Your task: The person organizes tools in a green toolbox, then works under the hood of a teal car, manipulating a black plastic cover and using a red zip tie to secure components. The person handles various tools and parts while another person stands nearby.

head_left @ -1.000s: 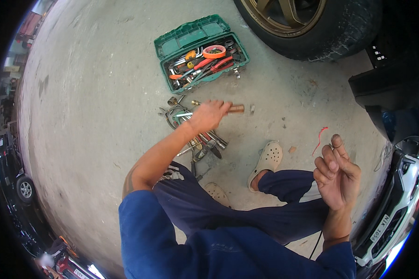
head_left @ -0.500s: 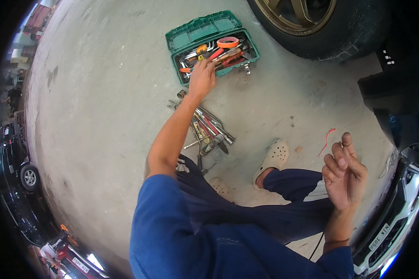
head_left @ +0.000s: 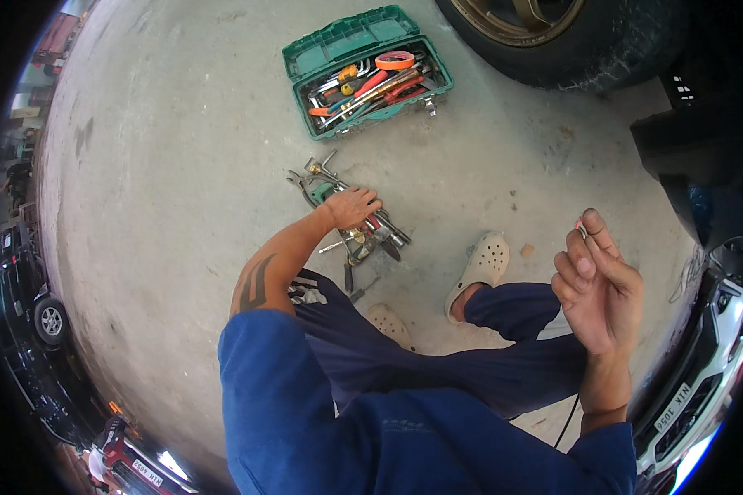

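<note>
My left hand [head_left: 352, 207] lies over a pile of hand tools [head_left: 377, 232] on the floor, its fingers curled down; what they grip is hidden beneath them. Out of the pile's far end stick pliers jaws [head_left: 294, 177], a bent metal bar [head_left: 330, 159] and something green [head_left: 323, 193]. Nearer my leg lie a dark-handled tool [head_left: 349, 276] and a thin screwdriver-like tool [head_left: 363, 289]. My right hand [head_left: 600, 285] is raised palm-up, thumb and fingers pinched together. A small reddish and pale bit shows at its fingertips, too small to name.
An open green toolbox [head_left: 374, 121] full of tools, with an orange tape roll [head_left: 395, 60], stands beyond the pile. A car tyre [head_left: 586, 62] is at upper right. My cream clogs [head_left: 489, 257] are near the pile. Parked vehicles [head_left: 702, 388] line both sides.
My left hand has drawn back from the toolbox to the floor pile, where a bent bar and a green item now show. My right hand has shifted slightly up and left.
</note>
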A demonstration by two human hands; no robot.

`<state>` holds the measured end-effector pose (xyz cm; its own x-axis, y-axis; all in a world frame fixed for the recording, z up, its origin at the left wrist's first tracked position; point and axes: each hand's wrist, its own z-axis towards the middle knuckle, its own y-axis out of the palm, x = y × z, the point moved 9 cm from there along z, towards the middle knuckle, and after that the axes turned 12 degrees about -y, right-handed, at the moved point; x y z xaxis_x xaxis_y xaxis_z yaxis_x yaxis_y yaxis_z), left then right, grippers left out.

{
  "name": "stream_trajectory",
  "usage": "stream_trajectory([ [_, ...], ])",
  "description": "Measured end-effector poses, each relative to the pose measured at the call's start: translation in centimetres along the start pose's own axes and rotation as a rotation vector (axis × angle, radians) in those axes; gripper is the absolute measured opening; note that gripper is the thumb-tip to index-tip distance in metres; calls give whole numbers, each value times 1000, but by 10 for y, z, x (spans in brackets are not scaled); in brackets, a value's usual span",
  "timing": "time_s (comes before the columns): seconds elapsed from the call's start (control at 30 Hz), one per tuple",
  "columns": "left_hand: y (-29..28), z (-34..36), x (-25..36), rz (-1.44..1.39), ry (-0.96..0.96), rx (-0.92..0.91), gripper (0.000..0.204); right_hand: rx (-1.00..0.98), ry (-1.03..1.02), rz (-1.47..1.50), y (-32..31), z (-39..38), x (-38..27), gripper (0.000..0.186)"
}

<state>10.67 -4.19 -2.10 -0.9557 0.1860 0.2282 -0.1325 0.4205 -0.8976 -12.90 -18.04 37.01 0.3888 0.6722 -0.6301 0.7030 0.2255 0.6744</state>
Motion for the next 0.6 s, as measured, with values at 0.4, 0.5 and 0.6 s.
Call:
stream_trajectory([
  [0.4,30,-21,4,109,4,49,35,-20,-4,18,-8,-7,-7,31],
  [0.5,38,-21,14,159,-2,2,29,-23,-5,11,-10,-11,-6,31],
  [0.6,24,-17,18,102,-47,35,27,-41,-2,3,-11,-12,-5,31],
])
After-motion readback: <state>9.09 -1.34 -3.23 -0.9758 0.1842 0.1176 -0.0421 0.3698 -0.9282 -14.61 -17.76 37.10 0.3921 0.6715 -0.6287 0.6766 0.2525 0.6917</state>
